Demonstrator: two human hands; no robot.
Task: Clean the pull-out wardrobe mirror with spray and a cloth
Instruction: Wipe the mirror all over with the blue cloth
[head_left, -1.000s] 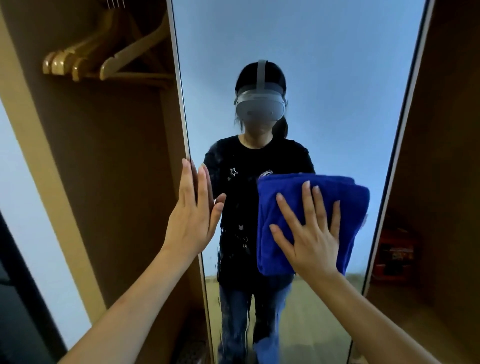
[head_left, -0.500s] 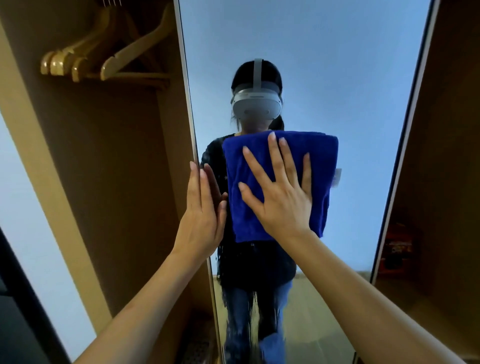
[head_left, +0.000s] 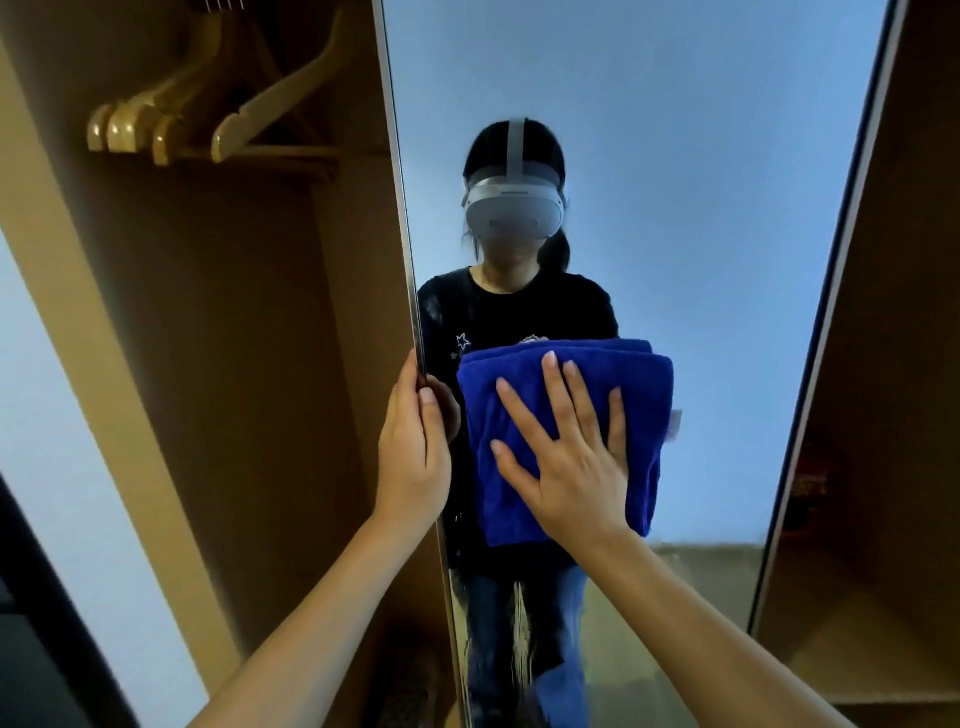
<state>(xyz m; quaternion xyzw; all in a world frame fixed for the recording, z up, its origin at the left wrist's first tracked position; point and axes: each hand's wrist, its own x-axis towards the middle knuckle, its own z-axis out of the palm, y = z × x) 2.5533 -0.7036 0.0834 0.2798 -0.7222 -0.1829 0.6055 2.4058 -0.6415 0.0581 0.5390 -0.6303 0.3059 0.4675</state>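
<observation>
In the head view, the right hand (head_left: 569, 467) presses a folded blue cloth (head_left: 566, 441) flat against the mirror (head_left: 675, 208) with fingers spread straight, while the left hand (head_left: 413, 457) grips the mirror's left edge, thumb on the glass, below the wooden hangers (head_left: 208, 119) left of the mirror.

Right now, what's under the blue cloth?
The mirror glass: the right hand presses the folded blue cloth flat against it. The glass under the cloth is covered, so its condition there cannot be seen.
</observation>
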